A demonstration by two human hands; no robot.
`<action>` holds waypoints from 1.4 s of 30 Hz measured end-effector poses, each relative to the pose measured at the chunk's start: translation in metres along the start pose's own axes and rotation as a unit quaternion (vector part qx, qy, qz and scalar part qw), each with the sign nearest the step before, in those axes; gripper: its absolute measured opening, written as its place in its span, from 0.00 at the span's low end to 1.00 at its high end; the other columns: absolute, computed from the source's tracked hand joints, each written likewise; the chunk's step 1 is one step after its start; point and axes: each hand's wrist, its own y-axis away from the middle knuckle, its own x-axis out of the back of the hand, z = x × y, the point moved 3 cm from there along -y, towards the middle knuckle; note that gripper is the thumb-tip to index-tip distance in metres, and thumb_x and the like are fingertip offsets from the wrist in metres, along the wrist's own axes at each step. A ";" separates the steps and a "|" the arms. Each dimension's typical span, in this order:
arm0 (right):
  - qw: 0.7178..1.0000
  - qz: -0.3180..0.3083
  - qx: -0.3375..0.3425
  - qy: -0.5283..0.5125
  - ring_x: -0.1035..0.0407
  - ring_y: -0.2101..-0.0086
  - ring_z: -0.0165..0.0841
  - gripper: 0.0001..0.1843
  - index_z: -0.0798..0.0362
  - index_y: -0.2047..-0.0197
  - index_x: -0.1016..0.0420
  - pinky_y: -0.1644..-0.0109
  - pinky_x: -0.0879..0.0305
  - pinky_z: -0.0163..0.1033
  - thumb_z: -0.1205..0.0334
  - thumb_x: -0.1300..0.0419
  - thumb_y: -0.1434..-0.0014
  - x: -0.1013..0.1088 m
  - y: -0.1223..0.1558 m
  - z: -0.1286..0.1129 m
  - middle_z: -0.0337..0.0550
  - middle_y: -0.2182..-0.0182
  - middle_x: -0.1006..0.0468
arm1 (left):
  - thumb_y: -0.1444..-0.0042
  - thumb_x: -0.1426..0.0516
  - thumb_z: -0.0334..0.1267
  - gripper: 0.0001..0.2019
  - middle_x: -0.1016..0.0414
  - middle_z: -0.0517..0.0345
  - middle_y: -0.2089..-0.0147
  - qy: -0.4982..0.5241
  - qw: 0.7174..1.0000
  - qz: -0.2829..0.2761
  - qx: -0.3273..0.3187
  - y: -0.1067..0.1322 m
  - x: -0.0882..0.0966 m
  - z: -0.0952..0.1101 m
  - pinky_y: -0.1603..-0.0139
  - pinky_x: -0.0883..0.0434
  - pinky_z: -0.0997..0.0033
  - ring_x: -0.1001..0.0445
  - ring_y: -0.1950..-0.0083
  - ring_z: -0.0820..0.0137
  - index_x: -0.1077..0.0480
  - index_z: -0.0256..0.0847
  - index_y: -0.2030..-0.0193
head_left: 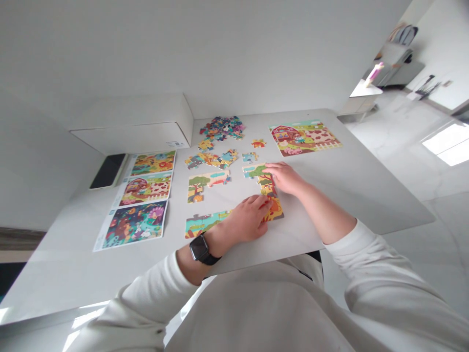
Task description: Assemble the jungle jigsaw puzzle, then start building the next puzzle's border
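While pressing, left hand (245,220): fingers extended on orange piece (276,211)
right hand (286,178): fingers released on tree piece (257,171)
care: light, even pressure

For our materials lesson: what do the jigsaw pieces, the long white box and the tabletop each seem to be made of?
The jigsaw pieces look like matte printed card, thinly cut. The long white box seems cardboard, with folded edges. The tabletop looks like pale stone or ceramic with a soft sheen, possibly laminate.

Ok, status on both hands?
Left hand touching orange cardboard jigsaw piece; right hand on adjoining green-tree piece. Loose multicoloured pieces heaped farther up white table.
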 end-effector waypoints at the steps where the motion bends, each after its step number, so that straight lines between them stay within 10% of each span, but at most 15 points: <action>1: 1.000 0.003 -0.001 0.003 0.27 0.36 0.47 0.29 0.49 0.38 0.16 0.26 0.36 0.58 0.78 0.45 0.36 -0.001 -0.001 0.001 0.50 0.32 0.22 | 0.33 0.42 0.44 0.26 0.29 0.39 0.31 -0.001 1.000 0.002 0.004 -0.002 0.000 0.001 0.30 0.28 0.49 0.29 0.33 0.49 0.29 0.37 0.30; 24: 0.998 0.015 0.032 -0.044 0.30 0.34 0.46 0.29 0.49 0.41 0.18 0.24 0.39 0.57 0.78 0.44 0.41 -0.007 -0.010 0.006 0.52 0.36 0.21 | 0.27 0.44 0.46 0.24 0.28 0.43 0.26 0.026 0.999 0.015 -0.015 -0.003 -0.003 -0.002 0.22 0.34 0.46 0.34 0.25 0.50 0.28 0.40 0.29; 42: 0.997 -0.028 0.028 -0.066 0.35 0.29 0.53 0.28 0.48 0.38 0.18 0.23 0.40 0.63 0.56 0.25 0.41 0.000 -0.002 0.011 0.54 0.28 0.27 | 0.26 0.45 0.46 0.22 0.28 0.47 0.27 0.024 0.999 0.040 -0.008 0.001 -0.008 0.001 0.22 0.35 0.49 0.33 0.26 0.51 0.26 0.42 0.31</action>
